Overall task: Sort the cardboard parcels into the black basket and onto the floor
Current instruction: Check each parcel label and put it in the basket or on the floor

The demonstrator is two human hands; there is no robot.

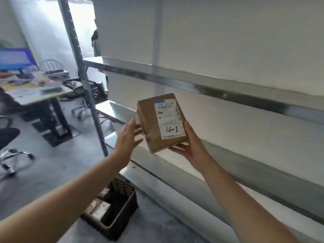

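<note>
A brown cardboard parcel with a white shipping label and handwritten marking is held up in front of the metal shelves. My right hand grips its lower right corner, thumb on the label side. My left hand is at the parcel's left edge, fingers spread; the fingertips are at the box, but I cannot tell if they touch it. Below on the floor stands the black basket with a few parcels inside.
A metal shelving rack with a grey upright post fills the right side. A desk with a monitor and clutter, plus office chairs, stands at left. Grey concrete floor lies between.
</note>
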